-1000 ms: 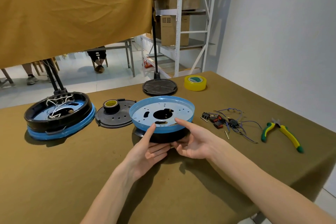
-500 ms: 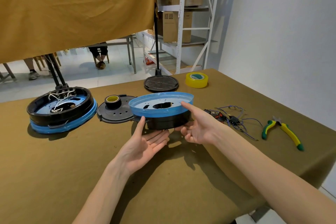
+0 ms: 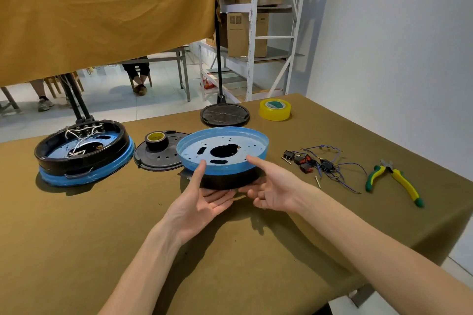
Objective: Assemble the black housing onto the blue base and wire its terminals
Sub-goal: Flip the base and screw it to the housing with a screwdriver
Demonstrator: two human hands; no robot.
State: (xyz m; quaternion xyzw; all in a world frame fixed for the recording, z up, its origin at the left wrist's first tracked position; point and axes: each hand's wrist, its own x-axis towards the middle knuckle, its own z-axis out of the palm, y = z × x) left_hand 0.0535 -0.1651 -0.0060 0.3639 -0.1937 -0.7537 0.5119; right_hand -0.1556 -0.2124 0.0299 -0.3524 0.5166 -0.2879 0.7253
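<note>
Both hands are on the job here: the left hand [image 3: 202,203] sits palm-up under the near edge of the stacked pair, thumb pressed up against the blue rim, and the right hand [image 3: 272,190] cradles it from the other side, fingers tucked beneath, thumb resting on the rim. Neither hand curls tightly round it; it looks carried more than clamped.

The blue base [image 3: 222,152] is uppermost, its pale inner face with slots and small holes looking at the camera, and the black housing [image 3: 230,180] sits directly under it, touching it all round as far as can be seen. The pair is held just over the table [image 3: 76,238], tilted a little toward the camera.

Progress, as a judgement: the two parts seem mated, but upside down, so turning them over comes next. The wiring looks untouched: the switches and blue wires [image 3: 320,165] lie loose to the right, with the yellow-and-green pliers [image 3: 394,181] beyond them. At far left sits a finished-looking unit [image 3: 84,153], black ring on blue, white wires inside, probably the pattern to copy.

Writing? The yellow tape roll [image 3: 275,109] has a green label and the cardboard boxes [image 3: 247,33] on the shelf carry marks, all too small to read.
</note>
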